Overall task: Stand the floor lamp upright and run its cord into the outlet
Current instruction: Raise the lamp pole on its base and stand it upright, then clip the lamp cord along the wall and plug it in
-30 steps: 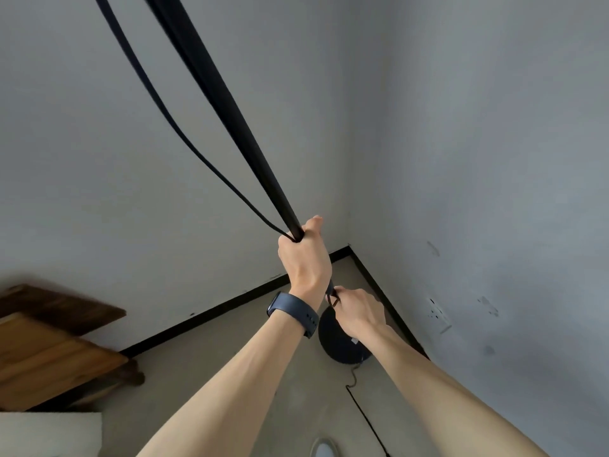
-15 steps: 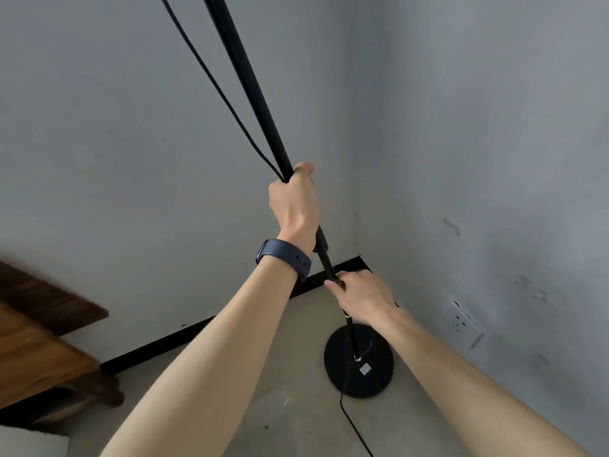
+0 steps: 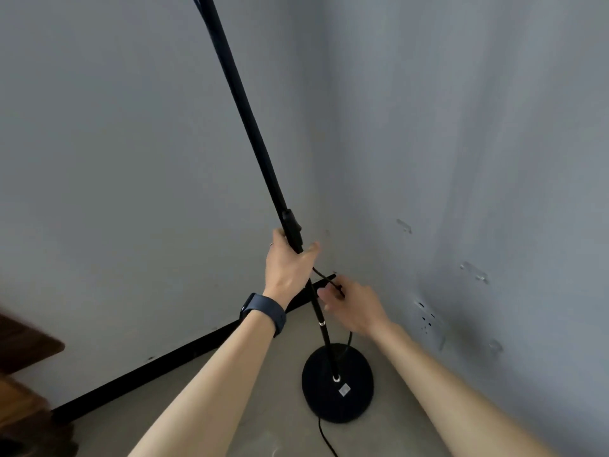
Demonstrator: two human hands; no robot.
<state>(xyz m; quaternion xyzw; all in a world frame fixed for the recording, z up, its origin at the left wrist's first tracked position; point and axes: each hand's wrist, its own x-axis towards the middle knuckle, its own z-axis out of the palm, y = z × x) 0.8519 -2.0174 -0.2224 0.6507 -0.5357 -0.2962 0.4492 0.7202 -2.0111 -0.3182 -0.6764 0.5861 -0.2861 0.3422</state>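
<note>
Now, line by line
Floor lamp (image 3: 250,127): its black pole leans up and left, its round base (image 3: 337,384) flat on the floor in the wall corner
Left hand (image 3: 288,267): wrapped round the pole just below a thicker joint, a dark watch (image 3: 263,311) on the wrist
Right hand (image 3: 354,308): just right of the pole, fingers pinching the cord (image 3: 324,278)
Outlet (image 3: 426,316): on the right wall, near the right hand, apart from it

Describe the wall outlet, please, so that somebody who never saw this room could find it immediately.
Start at the room corner, where the lamp's round black base sits on the floor. On the right-hand grey wall, low and just right of the right hand, is the outlet. Unlike the pale scuffs higher up the wall, it shows small dark holes.
</note>
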